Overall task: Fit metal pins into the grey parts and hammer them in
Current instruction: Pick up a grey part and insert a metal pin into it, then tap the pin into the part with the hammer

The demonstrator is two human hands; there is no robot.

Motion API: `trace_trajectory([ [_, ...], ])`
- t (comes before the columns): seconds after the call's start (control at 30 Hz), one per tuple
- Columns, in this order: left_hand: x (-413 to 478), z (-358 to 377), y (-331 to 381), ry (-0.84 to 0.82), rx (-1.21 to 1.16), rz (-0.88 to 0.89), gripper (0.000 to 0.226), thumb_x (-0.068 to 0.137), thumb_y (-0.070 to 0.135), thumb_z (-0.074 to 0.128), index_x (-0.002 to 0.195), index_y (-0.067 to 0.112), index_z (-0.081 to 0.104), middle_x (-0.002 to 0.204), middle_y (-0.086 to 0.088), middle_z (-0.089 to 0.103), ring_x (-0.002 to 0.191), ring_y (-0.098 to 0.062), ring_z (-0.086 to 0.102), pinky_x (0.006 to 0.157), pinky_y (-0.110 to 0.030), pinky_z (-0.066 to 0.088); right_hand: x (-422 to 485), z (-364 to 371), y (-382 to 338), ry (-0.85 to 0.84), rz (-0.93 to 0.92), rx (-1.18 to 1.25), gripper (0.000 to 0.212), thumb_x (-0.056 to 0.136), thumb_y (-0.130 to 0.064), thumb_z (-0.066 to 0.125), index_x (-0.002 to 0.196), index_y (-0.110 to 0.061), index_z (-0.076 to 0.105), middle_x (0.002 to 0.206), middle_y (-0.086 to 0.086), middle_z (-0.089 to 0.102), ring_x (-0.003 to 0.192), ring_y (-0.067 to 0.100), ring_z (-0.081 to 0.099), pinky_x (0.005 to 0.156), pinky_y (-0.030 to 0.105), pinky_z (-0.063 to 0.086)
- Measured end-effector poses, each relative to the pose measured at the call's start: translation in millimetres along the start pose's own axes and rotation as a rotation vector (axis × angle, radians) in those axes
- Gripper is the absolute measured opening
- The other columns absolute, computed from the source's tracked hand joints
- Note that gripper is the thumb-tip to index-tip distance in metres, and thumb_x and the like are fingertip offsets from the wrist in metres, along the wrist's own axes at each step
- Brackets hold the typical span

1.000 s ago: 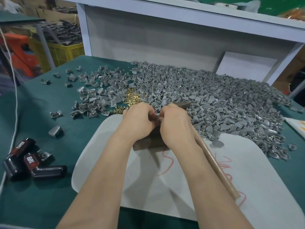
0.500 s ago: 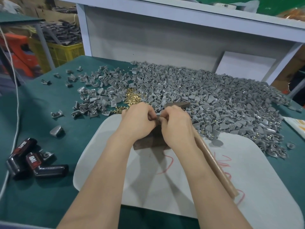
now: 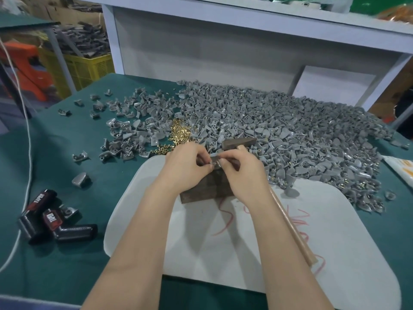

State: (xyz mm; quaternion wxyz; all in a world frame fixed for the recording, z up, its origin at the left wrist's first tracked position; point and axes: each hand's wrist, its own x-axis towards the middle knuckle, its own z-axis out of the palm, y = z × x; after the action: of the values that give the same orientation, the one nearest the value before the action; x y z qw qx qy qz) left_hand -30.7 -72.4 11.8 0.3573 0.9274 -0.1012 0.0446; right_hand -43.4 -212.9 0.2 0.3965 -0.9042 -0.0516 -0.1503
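Where the fingertips of both hands meet, a small grey part is pinched: the left hand grips it with curled fingers and thumb from one side, and the right hand nips it between thumb and forefinger from the other. Only a pale grey sliver with a metallic glint shows between the fingers; its long axis seems to run across, from hand to hand. It sits just above a dark brown rectangular block, which lies directly beneath the hands on a white rounded board marked with red scribbles. A pale wooden hammer handle runs under the right wrist and forearm, slanting from near right to far left, and the dark hammer head lies just beyond the right knuckles. Beyond the left hand lies a scatter of small brass pins. Beyond both hands and off to the right, a broad heap of grey wedge-shaped parts spreads over the green table top.
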Motion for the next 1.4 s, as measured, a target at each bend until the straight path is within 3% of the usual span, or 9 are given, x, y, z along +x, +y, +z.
trace_trajectory([
  [0.13,0,1,-1,0.016,-0.005,0.01,0.018,0.081,0.024,0.07,0.069,0.03,0.059,0.074,0.014,0.058,0.084,-0.014,0.058,0.085,-0.036,0.049,-2,3,-3,0.015,-0.038,-0.001,0.013,0.086,-0.009,0.063,0.094,-0.017,0.07,0.089,-0.008,0.056,0.085,0.013,0.06,0.083,0.027,0.048],
  [0.3,0,1,1,0.011,0.01,0.005,0.017,0.082,0.024,0.069,0.07,0.03,0.059,0.073,0.015,0.055,0.087,-0.014,0.059,0.085,-0.034,0.049,-1,6,-6,0.032,-0.048,-0.071,0.008,0.086,-0.009,0.063,0.089,-0.012,0.069,0.088,-0.001,0.057,0.083,0.017,0.058,0.081,0.031,0.045],
  [0.47,0,1,2,0.013,0.012,0.006,0.015,0.082,0.022,0.068,0.071,0.028,0.06,0.077,0.012,0.059,0.088,-0.016,0.061,0.087,-0.036,0.048,-1,7,-10,0.063,-0.04,-0.094,0.007,0.085,-0.007,0.062,0.086,-0.007,0.069,0.083,-0.007,0.046,0.084,0.02,0.056,0.08,0.029,0.042],
  [0.87,1,2,1,0.013,0.007,0.018,0.018,0.082,0.02,0.069,0.071,0.028,0.057,0.075,0.014,0.055,0.088,-0.018,0.061,0.09,-0.041,0.048,-2,10,-11,0.096,-0.018,-0.115,0.009,0.087,-0.008,0.06,0.087,-0.005,0.069,0.086,-0.002,0.051,0.087,0.022,0.056,0.079,0.025,0.038],
  [0.97,1,2,0,0.009,0.0,0.006,0.018,0.082,0.022,0.07,0.07,0.029,0.058,0.076,0.013,0.058,0.088,-0.016,0.061,0.089,-0.04,0.048,-1,3,-8,0.063,-0.002,-0.08,0.014,0.089,-0.01,0.06,0.097,-0.008,0.07,0.094,-0.002,0.056,0.093,0.02,0.059,0.087,0.025,0.041],
  [1.07,1,2,1,0.008,-0.009,-0.007,0.014,0.082,0.025,0.07,0.072,0.028,0.061,0.075,0.014,0.061,0.086,-0.013,0.061,0.088,-0.037,0.049,2,-20,5,0.15,0.105,-0.209,0.027,0.092,-0.025,0.058,0.116,-0.014,0.063,0.112,0.007,0.061,0.103,0.024,0.058,0.092,0.03,0.042],
  [1.17,1,3,2,0.008,-0.014,-0.027,0.012,0.082,0.024,0.069,0.073,0.027,0.062,0.073,0.016,0.06,0.086,-0.013,0.062,0.089,-0.038,0.049,4,-37,19,-0.003,0.344,-0.51,0.037,0.088,-0.041,0.06,0.113,-0.014,0.061,0.109,0.01,0.063,0.101,0.03,0.058,0.081,0.035,0.046],
  [1.33,-1,2,3,0.01,-0.027,-0.039,0.013,0.082,0.022,0.069,0.072,0.027,0.062,0.072,0.016,0.062,0.083,-0.013,0.063,0.086,-0.037,0.051,9,-40,22,-0.138,0.418,-0.555,0.036,0.086,-0.04,0.063,0.108,-0.012,0.06,0.108,0.012,0.063,0.103,0.032,0.057,0.083,0.035,0.047],
  [1.4,-1,2,3,0.011,-0.034,-0.041,0.017,0.081,0.021,0.07,0.069,0.029,0.06,0.071,0.016,0.062,0.081,-0.011,0.063,0.085,-0.036,0.051,9,-41,26,-0.17,0.449,-0.555,0.034,0.086,-0.039,0.064,0.105,-0.011,0.059,0.102,0.011,0.063,0.096,0.03,0.058,0.076,0.032,0.044],
])
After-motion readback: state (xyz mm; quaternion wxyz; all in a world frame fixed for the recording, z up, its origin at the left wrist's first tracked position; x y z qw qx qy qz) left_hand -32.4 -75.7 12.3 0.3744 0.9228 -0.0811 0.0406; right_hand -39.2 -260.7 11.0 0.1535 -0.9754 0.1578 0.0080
